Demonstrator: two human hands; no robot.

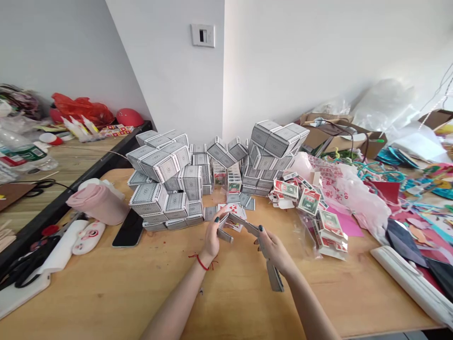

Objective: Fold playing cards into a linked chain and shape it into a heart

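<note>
My left hand point(213, 239) grips a small packet of playing cards point(224, 232) over the wooden table point(116, 288), fingers curled around it; a red string circles that wrist. My right hand point(271, 248) is closed on a long fanned stack of cards point(272, 272) that stretches from near the left hand down toward me. Both hands meet above a few loose cards point(238, 211) lying face up and face down. Behind them rises a big pile of grey card boxes point(170, 179).
Flat red-and-green card cartons point(327, 226) spill from a plastic bag at right. A black phone point(129, 228), a pink roll point(99, 202) and scissors point(24, 267) lie at left. Colourful paper scraps point(421, 222) and cardboard boxes point(339, 130) crowd the far right.
</note>
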